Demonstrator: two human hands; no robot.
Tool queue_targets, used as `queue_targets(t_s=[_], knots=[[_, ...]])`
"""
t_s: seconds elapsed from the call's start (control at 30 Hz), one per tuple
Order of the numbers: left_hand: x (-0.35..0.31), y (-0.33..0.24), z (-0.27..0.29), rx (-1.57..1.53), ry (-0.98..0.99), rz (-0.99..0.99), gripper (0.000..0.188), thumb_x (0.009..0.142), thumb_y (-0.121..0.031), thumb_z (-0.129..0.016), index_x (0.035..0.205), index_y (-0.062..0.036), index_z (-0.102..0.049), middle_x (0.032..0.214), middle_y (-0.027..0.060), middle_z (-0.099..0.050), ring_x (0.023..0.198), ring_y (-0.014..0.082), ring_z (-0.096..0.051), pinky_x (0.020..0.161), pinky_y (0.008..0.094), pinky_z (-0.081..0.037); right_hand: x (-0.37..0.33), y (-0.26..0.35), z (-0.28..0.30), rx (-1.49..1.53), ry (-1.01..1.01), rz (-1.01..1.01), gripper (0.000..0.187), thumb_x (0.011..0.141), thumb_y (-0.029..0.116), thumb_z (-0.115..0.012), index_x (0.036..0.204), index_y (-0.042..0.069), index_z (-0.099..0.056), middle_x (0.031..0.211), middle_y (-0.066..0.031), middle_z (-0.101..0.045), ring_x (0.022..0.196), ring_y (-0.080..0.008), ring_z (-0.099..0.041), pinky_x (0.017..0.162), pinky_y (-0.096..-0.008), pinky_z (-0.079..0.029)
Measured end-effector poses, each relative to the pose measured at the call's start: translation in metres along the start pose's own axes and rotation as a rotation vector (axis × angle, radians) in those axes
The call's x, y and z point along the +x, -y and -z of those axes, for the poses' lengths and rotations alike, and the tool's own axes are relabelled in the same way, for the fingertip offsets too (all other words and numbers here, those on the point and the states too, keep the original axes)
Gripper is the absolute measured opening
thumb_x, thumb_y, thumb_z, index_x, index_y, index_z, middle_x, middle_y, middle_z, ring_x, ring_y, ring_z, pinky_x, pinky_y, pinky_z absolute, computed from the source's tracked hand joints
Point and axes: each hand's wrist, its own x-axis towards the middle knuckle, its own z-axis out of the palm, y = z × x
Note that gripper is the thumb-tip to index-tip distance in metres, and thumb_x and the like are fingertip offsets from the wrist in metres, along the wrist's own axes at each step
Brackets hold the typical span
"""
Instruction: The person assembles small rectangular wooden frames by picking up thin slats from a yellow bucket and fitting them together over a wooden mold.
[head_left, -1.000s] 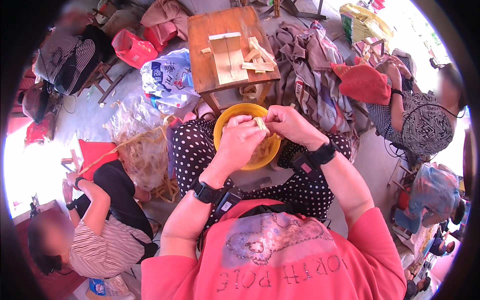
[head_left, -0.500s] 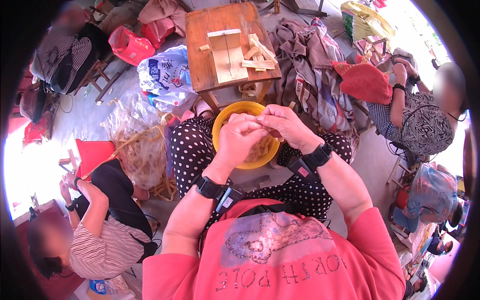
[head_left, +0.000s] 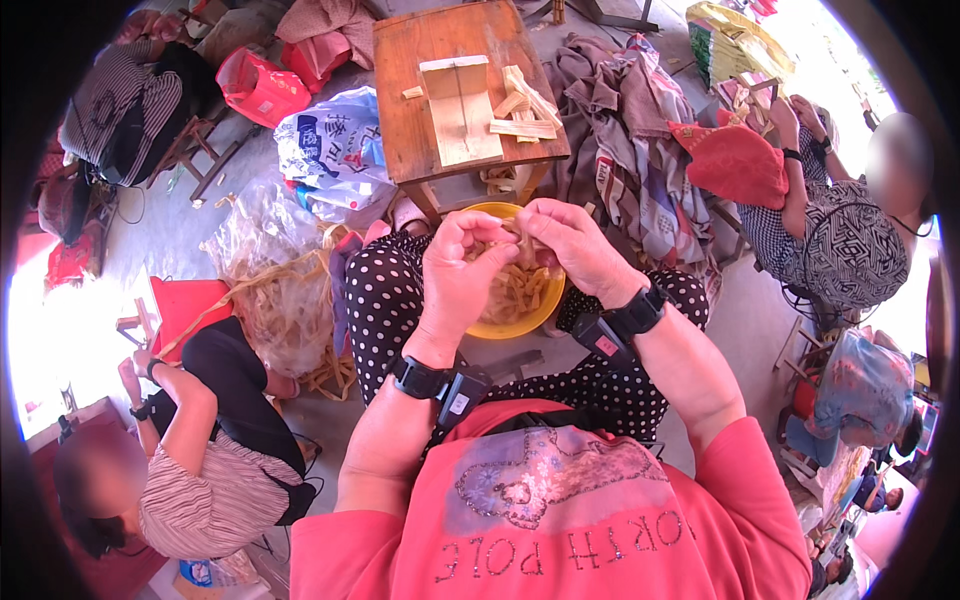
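Over a yellow basin [head_left: 530, 320] between my knees, my left hand [head_left: 460, 275] is closed, thumb and fingertips brought together. My right hand [head_left: 580, 250] is closed in a pinch just to the right, its fingertips a short gap from the left ones. Whatever sits between the fingers of either hand is too small to make out. Inside the basin lies a heap of pale yellowish strips [head_left: 520, 290], partly covered by my hands.
A wooden stool [head_left: 405, 130] ahead carries a pale board with a groove [head_left: 462, 110] and several wood pieces [head_left: 525, 128]. Left are a plastic bag [head_left: 280, 310] with strips and a white-blue bag [head_left: 330, 145]. Cloth [head_left: 630, 150] is heaped right. Seated people [head_left: 220, 470] work on both sides.
My hands have drawn apart from touching at the fingertips, the left one moving left. More of the strips in the basin shows.
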Motion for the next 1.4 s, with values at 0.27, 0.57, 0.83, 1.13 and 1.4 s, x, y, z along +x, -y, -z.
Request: queue_targets(t_s=[0.27, 0.57, 0.83, 1.13, 1.4], knots=[[0.011, 0.0, 0.054, -0.258, -0.116, -0.065, 0.025, 0.109, 0.016, -0.086, 0.127, -0.0008, -0.086, 0.13, 0.0106, -0.091, 0.117, 0.0178, -0.087, 0.11, 0.0333, -0.071, -0.022, 0.05, 0.028, -0.526, -0.038, 0.162, 0.018, 0.123, 0.018, -0.085, 0.124, 0.0, -0.088, 0.104, 0.0045, -0.083, 0.095, -0.0042, -0.069, 0.084, -0.0286, -0.058], [0.03, -0.044, 0.045, 0.183, 0.269, 0.203, 0.029, 0.128, -0.015, -0.078, 0.148, 0.0032, -0.088, 0.124, 0.0068, -0.093, 0.109, 0.0148, -0.087, 0.105, 0.0341, -0.071, -0.025, 0.054, -0.014, -0.631, -0.107, 0.327, 0.015, 0.119, 0.013, -0.089, 0.123, -0.001, -0.084, 0.104, -0.0078, -0.085, 0.099, -0.0152, -0.079, 0.091, -0.0365, -0.064], [0.035, -0.016, 0.059, 0.443, 0.22, 0.042, 0.016, 0.122, -0.012, -0.082, 0.119, 0.0013, -0.089, 0.095, 0.0068, -0.088, 0.083, 0.0128, -0.082, 0.08, 0.0328, -0.065, -0.03, 0.065, 0.004, -0.894, -0.137, 0.484, 0.009, 0.113, 0.007, -0.088, 0.113, -0.002, -0.084, 0.098, -0.0179, -0.08, 0.092, -0.0384, -0.082, 0.082, -0.0462, -0.064], [0.076, -0.071, 0.052, 0.41, 0.584, 0.053, 0.037, 0.129, -0.022, -0.079, 0.16, -0.0023, -0.085, 0.135, 0.0062, -0.096, 0.125, 0.0129, -0.088, 0.108, 0.0317, -0.068, -0.02, 0.063, -0.021, -0.942, -0.111, 0.594, 0.008, 0.113, 0.009, -0.089, 0.112, 0.003, -0.085, 0.101, -0.0153, -0.082, 0.093, -0.0396, -0.084, 0.082, -0.0473, -0.065], [0.081, -0.06, 0.068, -0.024, 0.501, 0.277, 0.029, 0.123, -0.007, -0.082, 0.15, -0.0006, -0.091, 0.129, 0.0086, -0.095, 0.115, 0.014, -0.09, 0.101, 0.0312, -0.074, -0.013, 0.078, -0.024, -0.848, -0.077, 0.445, 0.009, 0.114, 0.01, -0.088, 0.113, 0.001, -0.086, 0.097, -0.0167, -0.084, 0.089, -0.0372, -0.085, 0.082, -0.044, -0.066]])
